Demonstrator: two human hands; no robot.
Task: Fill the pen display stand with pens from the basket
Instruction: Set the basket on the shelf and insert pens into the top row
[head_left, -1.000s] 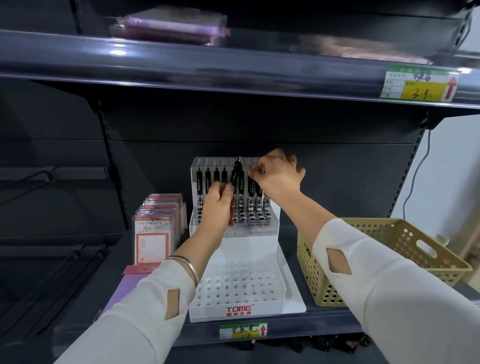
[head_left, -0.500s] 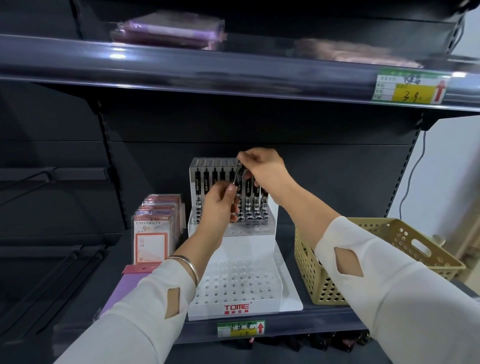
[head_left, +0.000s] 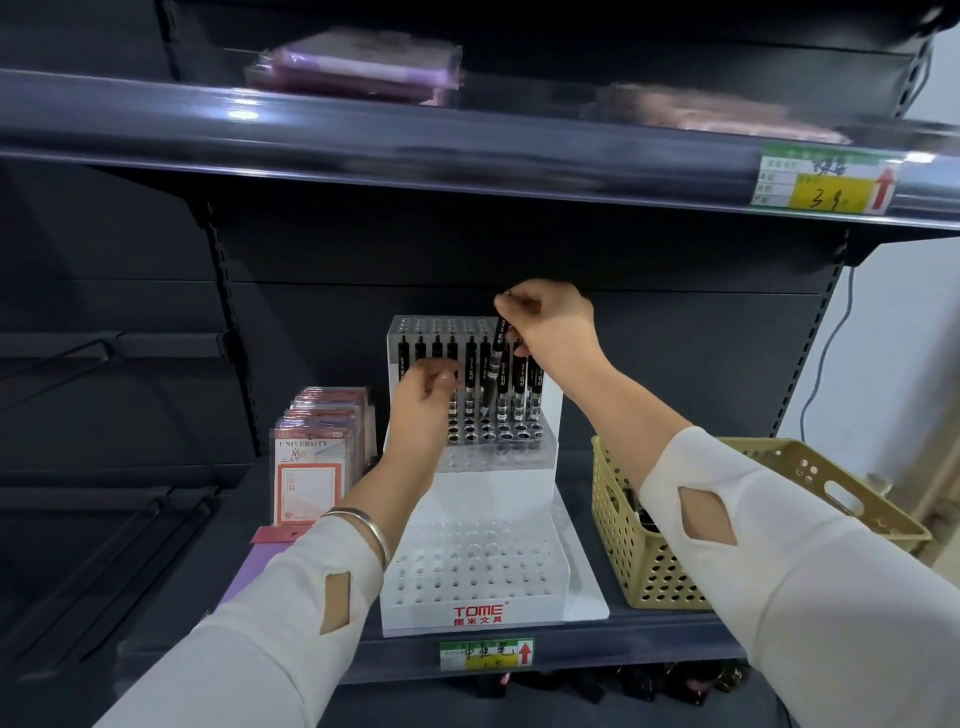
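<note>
Shelf edge nearest: price label (head_left: 487, 654) with a red arrow, directly below the stand. White sleeves come in from both lower corners; bracelet (head_left: 363, 525) sits on the left wrist.

The pen display stand (head_left: 498, 488) is white, marked TOME and stepped. Its lower tier of holes is in front and holds nothing. The basket (head_left: 649, 561) is beige and perforated. It sits just beside the stand on its right, and the right forearm crosses over it. Dark items show through its holes, can't tell what. Card packs (head_left: 311, 467) marked UNIVERSITY stand left of the stand, close to it.

Left hand (head_left: 423, 395) is in front of the upper tier's left half. Its fingers are curled in, tips close together, right at the standing pens. Can't tell if it pinches one.

Upper tier: a row of black pens (head_left: 470, 374) stands upright in the holes, filling most of the width.

Right hand (head_left: 550, 322) is above the row at its right side. Thumb and forefinger pinch the top end of one black pen (head_left: 493, 364), the other fingers curled under. The pen is tilted, with its tip down among the upright ones.

Upper shelf (head_left: 363, 140) overhead has a yellow price tag (head_left: 826, 182) at the right. A purple pack (head_left: 358, 67) lies on top.
</note>
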